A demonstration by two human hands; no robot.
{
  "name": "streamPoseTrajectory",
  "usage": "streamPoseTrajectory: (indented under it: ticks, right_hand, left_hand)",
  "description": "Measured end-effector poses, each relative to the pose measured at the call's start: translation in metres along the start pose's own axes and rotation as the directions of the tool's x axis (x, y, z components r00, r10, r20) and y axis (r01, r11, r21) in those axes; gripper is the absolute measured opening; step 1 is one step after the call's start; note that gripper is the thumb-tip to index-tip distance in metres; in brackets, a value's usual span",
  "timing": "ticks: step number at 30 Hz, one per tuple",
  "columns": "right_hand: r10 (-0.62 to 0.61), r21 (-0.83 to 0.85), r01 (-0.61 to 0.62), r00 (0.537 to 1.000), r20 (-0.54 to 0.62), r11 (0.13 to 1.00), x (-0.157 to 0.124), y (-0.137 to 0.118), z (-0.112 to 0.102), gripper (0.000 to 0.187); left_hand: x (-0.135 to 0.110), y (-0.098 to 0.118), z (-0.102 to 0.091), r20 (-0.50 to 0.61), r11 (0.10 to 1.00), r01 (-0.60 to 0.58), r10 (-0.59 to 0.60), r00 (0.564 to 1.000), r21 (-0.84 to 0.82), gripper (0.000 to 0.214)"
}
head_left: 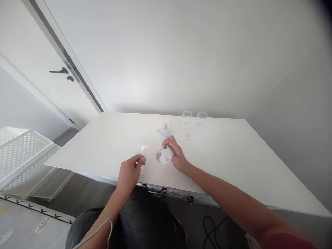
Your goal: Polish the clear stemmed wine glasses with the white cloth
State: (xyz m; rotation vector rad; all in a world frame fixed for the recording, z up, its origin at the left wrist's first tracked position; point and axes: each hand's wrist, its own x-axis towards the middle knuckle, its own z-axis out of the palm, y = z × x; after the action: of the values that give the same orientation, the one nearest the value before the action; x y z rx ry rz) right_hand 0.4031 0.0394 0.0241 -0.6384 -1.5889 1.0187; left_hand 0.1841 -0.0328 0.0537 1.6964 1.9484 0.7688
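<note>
My left hand [131, 171] pinches the base of a clear stemmed glass [143, 147] that stands near the front edge of the white table [233, 159]. My right hand [176, 154] is closed around a white cloth [164, 155] bunched over what looks like another glass; the cloth's upper end [164, 130] sticks up behind the fingers. Three more clear glasses stand further back: one [175, 125] just behind the cloth, and two [187, 119] [202, 119] near the wall.
A white door with a dark handle [60, 71] is at the left. White perforated shelving [23, 155] lies on the floor left of the table. Black cables [212, 224] run under the table's front edge. Walls close in behind and to the right.
</note>
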Motion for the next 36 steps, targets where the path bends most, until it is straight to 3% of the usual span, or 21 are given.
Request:
streamPoseTrajectory:
  ticks: [3, 6, 7, 11, 15, 17, 19, 20, 21, 23, 25, 28, 30, 31, 33, 35, 36]
  right_hand:
    - [0.115, 0.187, -0.147, 0.978, 0.174, 0.971, -0.002, -0.008, 0.006, 0.032]
    - [0.223, 0.342, -0.267, 0.961, 0.162, 0.901, -0.003, -0.011, 0.005, 0.083]
    - [0.266, 0.370, -0.308, 0.950, 0.160, 0.876, -0.002, -0.011, 0.004, 0.090]
    - [0.327, 0.430, -0.456, 0.881, 0.342, 0.779, 0.001, -0.005, 0.002, 0.067]
    - [0.269, 0.513, -0.499, 0.848, 0.457, 0.699, 0.004, -0.004, -0.002, 0.049]
    - [0.231, 0.572, -0.534, 0.824, 0.517, 0.623, 0.005, -0.008, -0.006, 0.049]
    - [0.197, 0.614, -0.563, 0.805, 0.560, 0.554, 0.008, -0.013, -0.008, 0.053]
    - [0.187, 0.623, -0.568, 0.801, 0.569, 0.539, 0.008, -0.016, -0.008, 0.055]
    - [0.182, 0.624, -0.566, 0.801, 0.570, 0.539, 0.009, -0.018, -0.008, 0.056]
    - [0.195, 0.594, -0.562, 0.800, 0.568, 0.576, 0.009, -0.023, -0.005, 0.057]
    - [0.225, 0.549, -0.531, 0.819, 0.528, 0.646, 0.006, -0.025, 0.000, 0.059]
    - [0.257, 0.496, -0.404, 0.905, 0.340, 0.768, 0.000, -0.020, 0.008, 0.069]
    - [0.278, 0.461, -0.329, 0.944, 0.177, 0.824, -0.002, -0.014, 0.011, 0.070]
    - [0.301, 0.462, -0.323, 0.946, 0.123, 0.826, -0.002, -0.012, 0.011, 0.065]
    - [0.375, 0.537, -0.384, 0.918, 0.131, 0.751, -0.001, -0.009, 0.010, 0.049]
    - [0.426, 0.634, -0.508, 0.856, 0.294, 0.583, 0.003, -0.010, 0.005, 0.047]
    - [0.421, 0.658, -0.565, 0.820, 0.386, 0.498, 0.005, -0.012, 0.003, 0.049]
  left_hand:
    - [-0.004, 0.010, 0.006, 0.110, 0.994, -0.063, 0.072, 0.991, -0.084, 0.034]
    - [-0.006, 0.017, 0.010, 0.266, 0.984, -0.087, 0.127, 0.956, -0.158, 0.036]
    - [-0.005, 0.018, 0.010, 0.321, 0.979, -0.092, 0.148, 0.936, -0.184, 0.037]
    - [-0.005, 0.018, 0.006, 0.486, 0.962, -0.121, 0.230, 0.843, -0.245, 0.040]
    - [-0.008, 0.018, 0.001, 0.409, 0.968, -0.152, 0.223, 0.885, -0.199, 0.038]
    - [-0.010, 0.018, 0.000, 0.486, 0.932, -0.116, 0.282, 0.827, -0.343, 0.038]
    - [-0.012, 0.020, 0.002, 0.565, 0.841, -0.002, 0.364, 0.740, -0.540, 0.041]
    - [-0.013, 0.021, 0.004, 0.572, 0.791, 0.060, 0.385, 0.724, -0.609, 0.043]
    - [-0.014, 0.022, 0.007, 0.560, 0.752, 0.103, 0.385, 0.734, -0.652, 0.044]
    - [-0.014, 0.026, 0.016, 0.492, 0.735, 0.097, 0.344, 0.800, -0.671, 0.046]
    - [-0.013, 0.030, 0.025, 0.382, 0.824, -0.027, 0.291, 0.877, -0.566, 0.043]
    - [-0.013, 0.036, 0.036, 0.204, 0.982, -0.157, 0.175, 0.963, -0.104, 0.024]
    - [-0.015, 0.039, 0.041, 0.109, 0.976, -0.112, 0.093, 0.990, 0.185, 0.019]
    - [-0.016, 0.039, 0.043, 0.081, 0.964, -0.088, 0.069, 0.994, 0.251, 0.020]
    - [-0.017, 0.039, 0.047, 0.146, 0.977, -0.115, 0.089, 0.985, 0.178, 0.020]
    - [-0.019, 0.039, 0.050, 0.338, 0.983, -0.125, 0.164, 0.927, -0.136, 0.030]
    - [-0.020, 0.039, 0.050, 0.425, 0.947, -0.065, 0.201, 0.883, -0.313, 0.036]
